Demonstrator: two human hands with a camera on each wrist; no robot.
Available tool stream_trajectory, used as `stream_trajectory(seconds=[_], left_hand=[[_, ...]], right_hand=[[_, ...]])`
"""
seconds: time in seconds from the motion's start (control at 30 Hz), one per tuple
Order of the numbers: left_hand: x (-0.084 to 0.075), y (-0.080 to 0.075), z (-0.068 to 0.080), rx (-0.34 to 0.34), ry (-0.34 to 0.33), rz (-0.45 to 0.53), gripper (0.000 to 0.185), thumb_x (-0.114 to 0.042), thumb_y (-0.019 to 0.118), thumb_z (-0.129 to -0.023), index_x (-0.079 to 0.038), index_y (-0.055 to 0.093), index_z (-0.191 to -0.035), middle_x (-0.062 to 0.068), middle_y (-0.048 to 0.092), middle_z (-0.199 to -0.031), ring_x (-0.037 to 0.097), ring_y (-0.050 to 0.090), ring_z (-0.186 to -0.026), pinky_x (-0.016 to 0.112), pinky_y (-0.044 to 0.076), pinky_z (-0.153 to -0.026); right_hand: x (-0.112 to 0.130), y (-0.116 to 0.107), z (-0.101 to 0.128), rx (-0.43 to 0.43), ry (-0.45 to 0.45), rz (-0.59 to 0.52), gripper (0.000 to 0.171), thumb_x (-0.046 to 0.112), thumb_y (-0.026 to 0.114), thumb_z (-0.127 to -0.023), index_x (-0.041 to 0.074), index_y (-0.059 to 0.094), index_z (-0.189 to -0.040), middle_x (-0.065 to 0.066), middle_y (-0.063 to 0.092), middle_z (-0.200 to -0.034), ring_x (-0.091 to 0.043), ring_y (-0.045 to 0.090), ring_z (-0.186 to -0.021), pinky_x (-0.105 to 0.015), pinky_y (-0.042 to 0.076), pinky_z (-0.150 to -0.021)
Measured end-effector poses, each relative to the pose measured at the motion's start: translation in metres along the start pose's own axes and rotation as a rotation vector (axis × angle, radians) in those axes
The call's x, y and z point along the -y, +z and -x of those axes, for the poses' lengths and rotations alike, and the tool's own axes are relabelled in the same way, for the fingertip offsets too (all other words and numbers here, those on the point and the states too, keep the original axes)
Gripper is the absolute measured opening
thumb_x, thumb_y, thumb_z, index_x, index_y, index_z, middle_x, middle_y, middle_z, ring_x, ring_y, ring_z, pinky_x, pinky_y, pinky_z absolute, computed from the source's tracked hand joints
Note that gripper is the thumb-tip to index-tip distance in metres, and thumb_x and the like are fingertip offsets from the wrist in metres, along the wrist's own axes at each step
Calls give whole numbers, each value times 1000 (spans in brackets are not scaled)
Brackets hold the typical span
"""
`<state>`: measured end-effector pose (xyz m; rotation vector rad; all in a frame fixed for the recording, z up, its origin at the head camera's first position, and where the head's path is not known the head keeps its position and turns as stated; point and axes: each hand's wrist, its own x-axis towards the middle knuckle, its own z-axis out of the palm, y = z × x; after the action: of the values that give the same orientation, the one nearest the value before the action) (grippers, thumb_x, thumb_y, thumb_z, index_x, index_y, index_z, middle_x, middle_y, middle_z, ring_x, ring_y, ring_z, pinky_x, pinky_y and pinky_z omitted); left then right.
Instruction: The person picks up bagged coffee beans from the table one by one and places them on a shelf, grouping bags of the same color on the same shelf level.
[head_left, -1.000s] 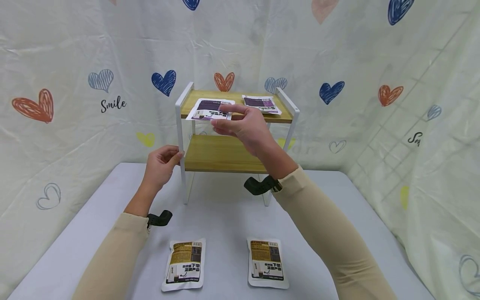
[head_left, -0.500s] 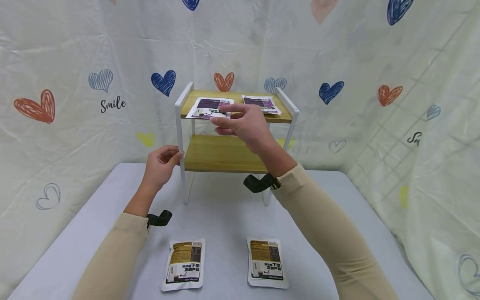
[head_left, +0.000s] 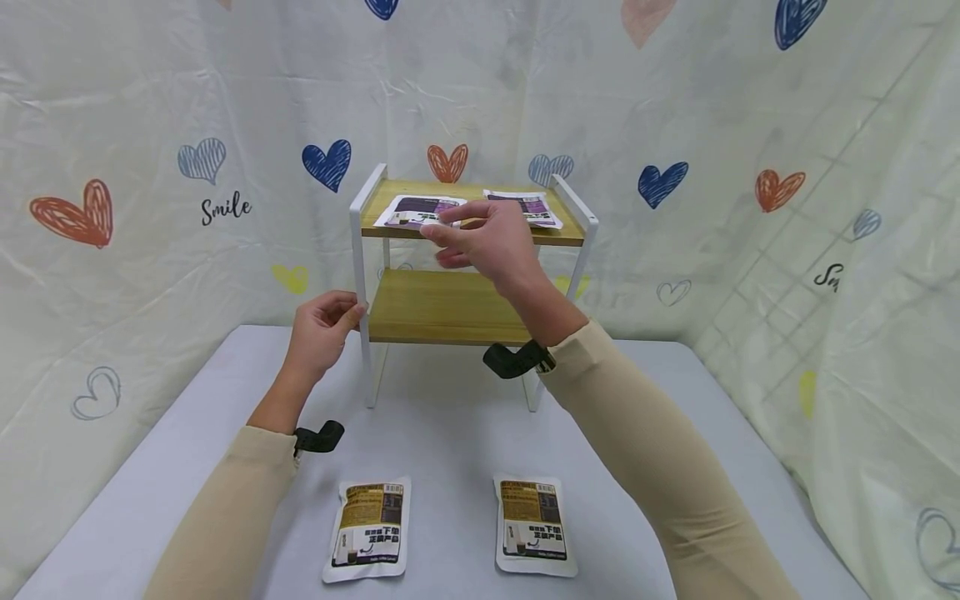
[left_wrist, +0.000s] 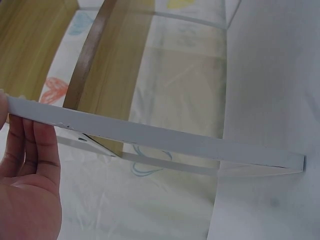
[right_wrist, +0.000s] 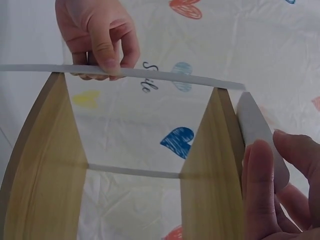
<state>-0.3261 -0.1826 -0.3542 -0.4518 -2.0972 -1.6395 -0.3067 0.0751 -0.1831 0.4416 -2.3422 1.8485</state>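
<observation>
A two-tier wooden shelf with a white frame [head_left: 442,312] stands on the table. My left hand [head_left: 321,333] pinches its left front leg [left_wrist: 150,135] between thumb and fingers. Up on the top board, a flat purple-and-white pouch [head_left: 412,210] lies at the left, near the front edge. My right hand [head_left: 495,242] is at that pouch's near right corner, index finger over it and thumb at the board's front edge, with a gap between them. The right wrist view shows the pouch's white side [right_wrist: 257,125] alongside the fingers. A second purple pouch [head_left: 536,210] lies to the right, partly behind the hand.
Two brown-and-white pouches lie flat on the white table near its front, one on the left [head_left: 367,533] and one on the right [head_left: 535,525]. A light curtain [head_left: 247,100] printed with hearts hangs behind and at both sides.
The left pouch has moved back a little, so its near edge no longer hangs below the top board's front. My right hand has risen slightly with it. The left hand has not moved.
</observation>
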Motion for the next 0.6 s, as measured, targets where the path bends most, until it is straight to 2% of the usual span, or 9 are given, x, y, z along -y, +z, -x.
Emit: stream_trajectory(seconds=[0.27, 0.6], left_hand=[[1, 0, 0, 1, 4, -6, 25, -18, 69, -99, 1, 72, -115, 19, 70, -102, 15, 65, -80, 16, 57, -74], [0, 0, 0, -3, 4, 1, 25, -20, 70, -98, 1, 73, -113, 22, 69, -100, 11, 64, -78, 16, 58, -74]], right_hand=[[4, -4, -1, 24, 21, -12, 32, 24, 84, -86, 5, 77, -111, -13, 78, -101, -25, 78, -77, -32, 64, -76], [7, -4, -3, -5, 35, 60, 33, 26, 84, -85, 5, 77, -111, -17, 78, -95, -25, 78, -75, -36, 64, -72]])
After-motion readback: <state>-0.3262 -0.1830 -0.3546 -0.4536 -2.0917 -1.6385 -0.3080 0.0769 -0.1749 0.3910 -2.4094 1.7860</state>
